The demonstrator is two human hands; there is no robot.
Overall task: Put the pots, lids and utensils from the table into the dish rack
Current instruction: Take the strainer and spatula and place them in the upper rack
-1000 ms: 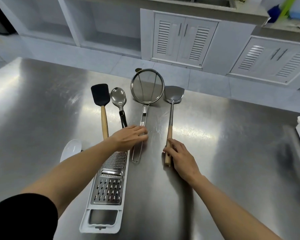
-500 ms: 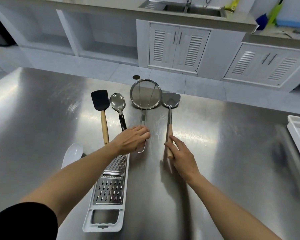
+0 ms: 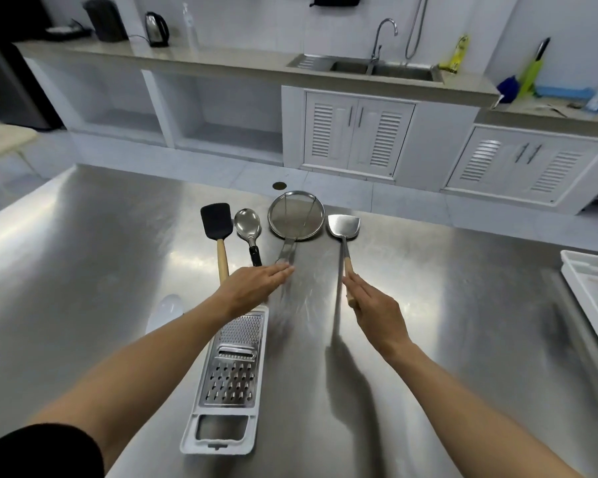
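Several utensils lie in a row on the steel table (image 3: 463, 339): a black spatula (image 3: 216, 220), a steel spoon (image 3: 247, 224), a round mesh strainer (image 3: 297, 220) and a metal turner (image 3: 343, 227). A flat grater (image 3: 233, 370) lies nearer me, with a white spoon (image 3: 166, 310) to its left. My left hand (image 3: 252, 284) rests flat over the strainer's handle with its thumb hidden. My right hand (image 3: 373, 305) holds the turner's wooden handle, whose near end is slightly off the table. A corner of the white dish rack (image 3: 587, 288) shows at the right edge.
Beyond the table's far edge is tiled floor, then white cabinets (image 3: 356, 132) under a counter with a sink (image 3: 377, 67). A kettle (image 3: 156, 29) stands on the counter's left.
The view has tilted up and now shows the counter and sink. My left fingers have straightened from curled to flat over the strainer handle. My right hand stays on the turner handle.
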